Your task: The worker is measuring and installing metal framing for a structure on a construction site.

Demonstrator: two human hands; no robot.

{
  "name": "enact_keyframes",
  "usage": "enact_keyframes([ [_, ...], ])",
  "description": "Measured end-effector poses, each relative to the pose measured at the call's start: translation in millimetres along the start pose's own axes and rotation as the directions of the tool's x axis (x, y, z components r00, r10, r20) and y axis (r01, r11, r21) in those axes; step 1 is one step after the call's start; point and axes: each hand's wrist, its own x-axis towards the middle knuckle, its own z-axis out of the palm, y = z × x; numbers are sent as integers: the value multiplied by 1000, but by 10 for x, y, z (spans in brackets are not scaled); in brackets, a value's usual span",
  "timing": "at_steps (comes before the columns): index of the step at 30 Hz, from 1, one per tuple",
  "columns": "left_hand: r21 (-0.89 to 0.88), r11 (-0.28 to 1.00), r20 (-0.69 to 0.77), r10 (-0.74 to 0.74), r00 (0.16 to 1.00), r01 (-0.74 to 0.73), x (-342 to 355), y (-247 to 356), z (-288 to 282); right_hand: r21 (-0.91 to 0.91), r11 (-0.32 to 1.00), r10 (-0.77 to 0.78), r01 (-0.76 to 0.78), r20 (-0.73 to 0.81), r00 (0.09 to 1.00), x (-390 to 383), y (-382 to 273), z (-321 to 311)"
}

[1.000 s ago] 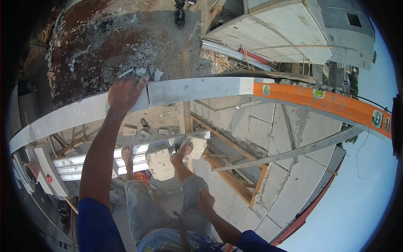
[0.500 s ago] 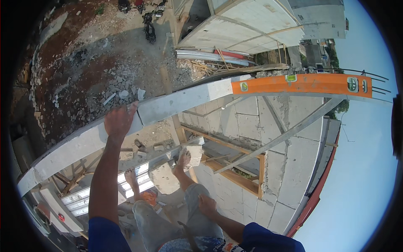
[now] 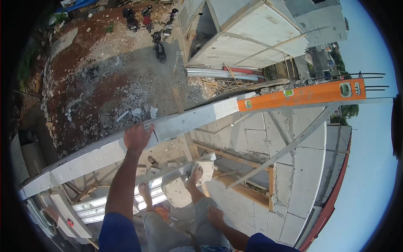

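My left hand (image 3: pixel 138 136) lies over the top of a row of light grey blocks (image 3: pixel 189 120), beside a narrow joint. Its fingers curl over the far edge of one block (image 3: pixel 96 154). To the right, an orange spirit level (image 3: pixel 302 93) stands along the top of the same row, its vials facing me. My right hand (image 3: pixel 215 216) rests on my right thigh, fingers curled in, with nothing seen in it.
Below, my bare feet are by a rough block piece (image 3: pixel 176 193) and ribbed metal sheets (image 3: pixel 98 206). A diagonal brace (image 3: pixel 289 143) crosses a wooden frame (image 3: pixel 271 187). Rebar ends (image 3: pixel 375 87) stick out past the level. Rubble (image 3: pixel 134 101) and parked motorbikes (image 3: pixel 158 46) lie far below.
The view has shifted, so the wall, level and both hands appear farther right and mostly lower. My left hand keeps its place beside the joint, and my right hand stays on the thigh.
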Motion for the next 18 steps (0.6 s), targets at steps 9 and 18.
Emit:
enact_keyframes([
  [9, -25, 997, -56, 69, 996, -71, 158, 318, 62, 48, 997, 61, -58, -53, 997, 14, -13, -158],
  [18, 67, 997, -64, 34, 997, -30, 128, 323, 71, 97, 986, 136, -132, -33, 990, -51, -52, -43],
])
